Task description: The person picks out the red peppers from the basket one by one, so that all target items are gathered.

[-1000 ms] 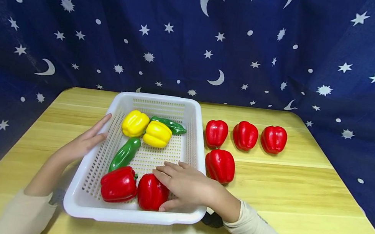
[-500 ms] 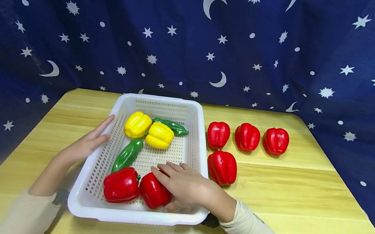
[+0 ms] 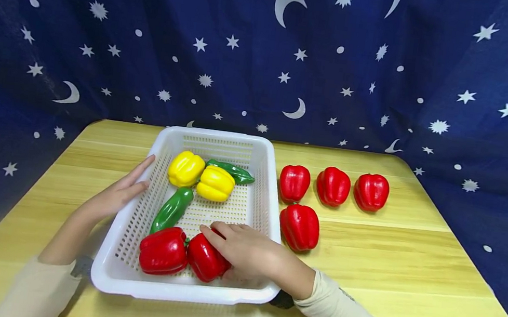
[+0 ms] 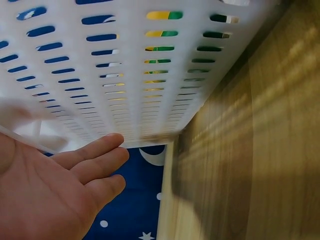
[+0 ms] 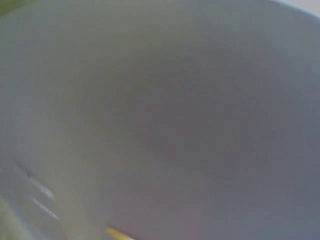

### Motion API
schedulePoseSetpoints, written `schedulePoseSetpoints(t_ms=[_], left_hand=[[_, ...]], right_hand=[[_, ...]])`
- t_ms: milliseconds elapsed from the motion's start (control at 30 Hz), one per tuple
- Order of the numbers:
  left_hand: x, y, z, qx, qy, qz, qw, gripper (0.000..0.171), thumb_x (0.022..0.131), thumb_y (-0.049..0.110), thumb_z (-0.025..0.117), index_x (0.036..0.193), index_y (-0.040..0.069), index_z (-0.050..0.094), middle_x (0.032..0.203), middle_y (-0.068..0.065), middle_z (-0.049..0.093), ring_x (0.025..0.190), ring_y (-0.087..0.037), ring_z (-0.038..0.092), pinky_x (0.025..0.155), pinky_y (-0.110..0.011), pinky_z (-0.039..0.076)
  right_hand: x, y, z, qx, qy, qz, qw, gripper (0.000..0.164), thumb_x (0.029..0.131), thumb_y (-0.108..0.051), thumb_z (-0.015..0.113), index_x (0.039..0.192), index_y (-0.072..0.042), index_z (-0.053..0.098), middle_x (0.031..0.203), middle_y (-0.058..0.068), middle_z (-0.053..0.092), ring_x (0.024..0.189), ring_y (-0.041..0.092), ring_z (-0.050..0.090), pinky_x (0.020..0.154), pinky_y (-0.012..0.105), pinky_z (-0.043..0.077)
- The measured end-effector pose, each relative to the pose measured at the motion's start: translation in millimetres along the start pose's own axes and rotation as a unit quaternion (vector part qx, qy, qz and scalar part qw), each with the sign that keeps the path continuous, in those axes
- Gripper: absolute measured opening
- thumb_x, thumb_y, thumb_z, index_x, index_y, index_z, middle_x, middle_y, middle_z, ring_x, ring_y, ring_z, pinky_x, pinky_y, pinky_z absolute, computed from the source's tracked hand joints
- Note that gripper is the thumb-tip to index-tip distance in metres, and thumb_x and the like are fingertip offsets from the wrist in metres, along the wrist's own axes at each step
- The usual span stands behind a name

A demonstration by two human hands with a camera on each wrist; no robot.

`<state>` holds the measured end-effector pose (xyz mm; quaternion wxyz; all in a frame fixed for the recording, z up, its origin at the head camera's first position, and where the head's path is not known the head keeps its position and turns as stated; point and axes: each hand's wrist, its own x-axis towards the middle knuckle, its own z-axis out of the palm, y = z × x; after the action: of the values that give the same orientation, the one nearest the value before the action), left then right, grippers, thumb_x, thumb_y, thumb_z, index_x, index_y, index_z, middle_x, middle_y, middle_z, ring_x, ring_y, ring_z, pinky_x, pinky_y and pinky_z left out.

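A white slotted plastic basket (image 3: 191, 293) stands on the table. My left hand (image 3: 118, 195) rests at its left rim, thumb and index finger along the edge; in the left wrist view the other fingers extend loosely outside the slotted wall. Inside the basket's near end, my right hand (image 3: 248, 252) grips a red bell pepper (image 3: 206, 260), fingers curled over its top right; the thumb is hidden. Another red bell pepper (image 3: 163, 250) lies just left of it. Farther back are two yellow bell peppers (image 3: 186, 168) and two long green peppers (image 3: 173, 210).
To the basket's right, three red bell peppers (image 3: 333, 186) form a row on the wooden table (image 3: 388, 257), with another red bell pepper (image 3: 299, 227) in front. A dark blue curtain (image 3: 247, 48) with moons and stars hangs behind. The right wrist view is mostly blurred grey.
My right hand's fingers have curled further over the red bell pepper, which has tilted, and the thumb has slipped out of sight. The left hand stays at the rim.
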<state>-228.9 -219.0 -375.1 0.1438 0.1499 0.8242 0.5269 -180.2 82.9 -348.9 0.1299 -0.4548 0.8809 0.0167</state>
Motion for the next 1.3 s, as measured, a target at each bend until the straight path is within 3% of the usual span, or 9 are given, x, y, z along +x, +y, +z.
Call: schedulePoseSetpoints(t_ms=[333, 700, 900, 1300], left_hand=[[-1.8, 2.9, 0.6, 0.001, -0.001, -0.004, 1.0, 0.062, 0.098, 0.017, 0.029, 0.146, 0.032, -0.009, 0.151, -0.024, 0.001, 0.107, -0.052, 0.05, 0.062, -0.044, 0.057], [-0.4, 1.9, 1.6, 0.002, 0.001, -0.004, 1.0, 0.063, 0.098, 0.017, 0.029, 0.146, 0.032, -0.009, 0.151, -0.023, 0.002, 0.105, -0.051, 0.053, 0.06, -0.044, 0.057], [-0.4, 2.7, 1.8, 0.009, 0.001, -0.008, 0.9999, 0.062, 0.098, 0.017, 0.029, 0.146, 0.03, -0.009, 0.151, -0.025, 0.003, 0.103, -0.049, 0.055, 0.06, -0.044, 0.057], [-0.8, 3.3, 0.8, -0.004, -0.004, -0.004, 1.0, 0.063, 0.098, 0.018, 0.03, 0.146, 0.03, -0.009, 0.15, -0.025, 0.001, 0.105, -0.051, 0.053, 0.061, -0.044, 0.057]], right_hand=[[-4, 4, -2, 0.028, 0.036, -0.041, 0.998, 0.08, 0.071, -0.041, 0.074, 0.137, -0.016, 0.038, 0.118, 0.0, 0.049, 0.105, 0.012, 0.048, 0.088, 0.021, 0.046], [-9, 10, -8, 0.101, 0.029, -0.031, 0.994, 0.076, 0.07, -0.031, 0.076, 0.136, -0.028, 0.038, 0.12, -0.001, 0.044, 0.11, 0.013, 0.04, 0.079, 0.018, 0.048], [-13, 16, -13, 0.152, 0.054, -0.044, 0.986, 0.078, 0.068, -0.026, 0.078, 0.136, -0.027, 0.039, 0.124, 0.001, 0.042, 0.11, 0.012, 0.043, 0.083, 0.018, 0.048], [-41, 38, -30, 0.241, 0.123, -0.057, 0.961, 0.073, 0.07, -0.022, 0.075, 0.135, -0.021, 0.042, 0.132, 0.001, 0.036, 0.115, 0.014, 0.044, 0.088, 0.023, 0.05]])
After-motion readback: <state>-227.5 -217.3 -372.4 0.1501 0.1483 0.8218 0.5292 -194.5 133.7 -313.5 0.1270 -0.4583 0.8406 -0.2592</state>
